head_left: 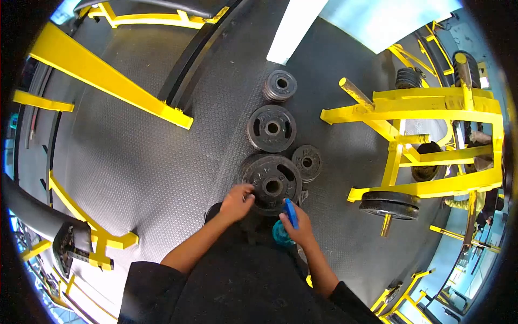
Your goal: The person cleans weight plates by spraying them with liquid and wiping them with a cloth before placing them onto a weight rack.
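Observation:
My left hand (237, 203) is over the left edge of a large black weight plate (286, 171), its fingers partly bent and apart, with nothing visible between them. A blue flat object (292, 214) is in my right hand (300, 228), near the plate's lower right edge. The large plate tops a stack on the floor. Beside it on the right lies a smaller plate (307, 162). Farther forward are a medium plate (271, 128) and a small stack of plates (280, 85). A teal round object (283, 234) shows just below my right hand.
A yellow rack (431, 110) with black plates (389, 204) on its peg stands on the right. On the left, a yellow beam (108, 70) slopes down to the dark textured floor (145, 146). A white post (294, 32) rises ahead. A person's yellow sleeve (458, 204) appears far right.

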Action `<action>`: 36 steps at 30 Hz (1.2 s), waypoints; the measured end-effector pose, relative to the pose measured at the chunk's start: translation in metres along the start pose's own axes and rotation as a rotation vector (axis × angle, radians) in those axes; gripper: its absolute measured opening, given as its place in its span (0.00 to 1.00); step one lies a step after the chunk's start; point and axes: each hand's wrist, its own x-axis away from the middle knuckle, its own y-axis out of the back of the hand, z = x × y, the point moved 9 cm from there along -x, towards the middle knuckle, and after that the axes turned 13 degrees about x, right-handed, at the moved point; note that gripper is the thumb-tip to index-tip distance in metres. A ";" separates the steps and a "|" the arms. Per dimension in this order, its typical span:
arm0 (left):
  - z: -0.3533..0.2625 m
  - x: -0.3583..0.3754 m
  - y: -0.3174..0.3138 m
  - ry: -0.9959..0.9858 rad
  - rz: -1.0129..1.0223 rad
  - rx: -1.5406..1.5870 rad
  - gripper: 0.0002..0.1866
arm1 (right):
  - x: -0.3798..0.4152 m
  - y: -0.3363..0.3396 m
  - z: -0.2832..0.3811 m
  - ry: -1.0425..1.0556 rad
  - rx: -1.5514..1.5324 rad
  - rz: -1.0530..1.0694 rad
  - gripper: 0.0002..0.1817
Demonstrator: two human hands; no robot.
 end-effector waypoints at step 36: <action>0.093 -0.039 0.002 0.218 -0.102 -0.071 0.28 | -0.050 -0.059 -0.013 0.134 0.043 0.045 0.15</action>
